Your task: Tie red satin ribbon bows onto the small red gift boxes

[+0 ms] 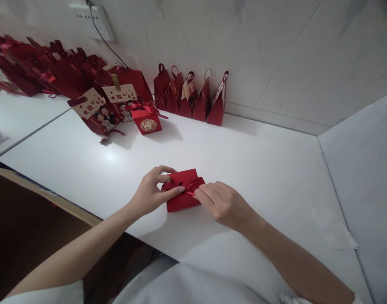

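Note:
A small red gift box (pixel 183 205) sits on the white table in front of me, with a shiny dark red ribbon (pixel 193 185) across its top. My left hand (pixel 155 188) grips the ribbon's left side; its thumb presses near the middle of the bow and the other fingers curl at the box's far left. My right hand (pixel 221 202) pinches the ribbon's right loop at the box's right edge, its fingertips partly hidden behind the knuckles.
A finished-looking red box with a bow (pixel 148 122) stands farther back, beside printed gift bags (pixel 95 112). Several small red bags with loop handles (pixel 193 95) line the wall. More red bags (pixel 38 67) crowd the left. A power strip (pixel 93 21) hangs on the wall.

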Demonstrator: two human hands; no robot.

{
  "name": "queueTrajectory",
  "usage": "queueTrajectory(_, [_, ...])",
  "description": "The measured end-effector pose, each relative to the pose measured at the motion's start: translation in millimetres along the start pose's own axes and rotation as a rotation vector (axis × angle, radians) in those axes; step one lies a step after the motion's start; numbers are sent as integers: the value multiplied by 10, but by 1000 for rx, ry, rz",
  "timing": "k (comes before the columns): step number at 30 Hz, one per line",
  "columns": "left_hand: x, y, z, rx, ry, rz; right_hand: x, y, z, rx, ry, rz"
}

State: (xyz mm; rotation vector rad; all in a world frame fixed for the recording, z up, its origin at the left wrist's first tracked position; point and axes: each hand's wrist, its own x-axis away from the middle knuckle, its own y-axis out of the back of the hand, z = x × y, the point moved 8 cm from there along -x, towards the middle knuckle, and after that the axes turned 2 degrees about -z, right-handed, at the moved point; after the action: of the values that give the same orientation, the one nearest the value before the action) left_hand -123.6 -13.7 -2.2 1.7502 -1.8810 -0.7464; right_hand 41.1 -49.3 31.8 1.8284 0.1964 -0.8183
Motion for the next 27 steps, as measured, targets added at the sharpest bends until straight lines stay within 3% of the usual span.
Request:
queueTrajectory(5, [-13,6,-6,-20,-21,13,12,-37,-30,-16,22,71])
queueTrajectory(14, [-34,20,-42,-48,-38,29,13,-46,-76,-13,47,84])
queueTrajectory(19, [-37,-24,55,194,68,111,-2,8,-132,-8,42,104])
queueTrajectory(23, [-54,-44,76,312,90,127,19,63,-203,1,40,217])
queueTrajectory(27, [-59,-63,56,328,105,170,129,76,-348,-28,-111,460])
